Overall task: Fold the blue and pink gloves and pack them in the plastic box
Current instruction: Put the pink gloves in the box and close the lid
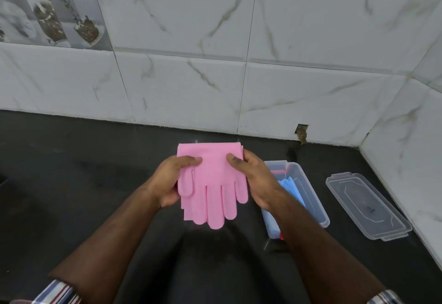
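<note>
I see my left hand [170, 180] closed on the left edge of the pink gloves [212, 184], thumb pressed on top, fingers tucked out of sight beneath. The gloves are smooth, matte rubber, stacked flat, their cuff end squared off toward the wall and rounded fingers hanging toward me above the dark, glossy surface [95, 184]. My right hand [257, 179] pinches the opposite edge the same way. Behind that wrist, near the surface's right corner, sits the clear oblong plastic box [311, 198] holding folded blue gloves [290, 187]; my forearm covers its near left part. Just right lies its transparent lid [366, 205], flat, separate.
</note>
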A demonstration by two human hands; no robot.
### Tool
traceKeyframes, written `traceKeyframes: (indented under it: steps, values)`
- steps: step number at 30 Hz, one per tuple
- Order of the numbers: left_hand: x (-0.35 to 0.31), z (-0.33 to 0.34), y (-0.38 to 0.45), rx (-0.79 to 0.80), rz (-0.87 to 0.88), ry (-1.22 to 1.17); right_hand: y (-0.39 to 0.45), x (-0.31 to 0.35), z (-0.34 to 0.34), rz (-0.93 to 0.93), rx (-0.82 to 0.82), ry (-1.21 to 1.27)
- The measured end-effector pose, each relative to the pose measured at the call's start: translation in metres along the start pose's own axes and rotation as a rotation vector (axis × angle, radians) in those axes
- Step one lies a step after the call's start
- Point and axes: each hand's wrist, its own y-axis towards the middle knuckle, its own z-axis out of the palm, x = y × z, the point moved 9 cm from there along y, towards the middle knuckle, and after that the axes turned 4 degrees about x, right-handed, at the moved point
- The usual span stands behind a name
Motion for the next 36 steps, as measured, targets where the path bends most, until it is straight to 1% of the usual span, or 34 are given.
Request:
traceKeyframes:
  steps: [3, 5, 9, 12, 14, 17, 19, 21, 23, 28, 32, 36]
  values:
    - [0.013, 0.004, 0.008, 0.039, -0.082, -0.098, -0.004, -0.024, 0.014, 0.125, 0.195, 0.286]
    - [0.022, 0.001, 0.012, 0.002, -0.128, -0.089, -0.007, -0.037, 0.016, 0.161, 0.212, 0.343]
    - [0.036, -0.01, 0.015, -0.092, -0.185, -0.021, -0.009, -0.044, -0.01, 0.174, -0.003, 0.131]
    - [0.041, -0.005, 0.013, -0.062, -0.217, 0.056, -0.011, -0.039, -0.026, 0.155, -0.087, 0.057]
    - [0.044, -0.001, 0.01, -0.011, -0.238, 0.109, -0.015, -0.033, -0.038, 0.148, -0.141, -0.03]
    - [0.045, 0.011, 0.007, 0.068, -0.237, 0.154, -0.021, -0.03, -0.052, 0.167, -0.178, -0.142]
    - [0.047, 0.024, 0.009, 0.112, -0.23, 0.159, -0.027, -0.025, -0.06, 0.169, -0.168, -0.186]
    - [0.046, 0.038, 0.012, 0.139, -0.217, 0.168, -0.032, -0.019, -0.067, 0.144, -0.151, -0.249]
    - [0.047, 0.054, 0.017, 0.149, -0.204, 0.197, -0.037, -0.007, -0.077, 0.105, -0.179, -0.367]
    - [0.056, 0.096, 0.038, 0.094, -0.163, 0.305, -0.044, 0.017, -0.117, 0.056, -0.333, -0.654]
    - [0.067, 0.126, 0.056, 0.045, -0.145, 0.367, -0.047, 0.017, -0.143, 0.145, -0.402, -0.793]
    - [0.078, 0.139, 0.071, 0.01, -0.162, 0.461, -0.045, 0.005, -0.157, 0.219, -0.402, -0.848]
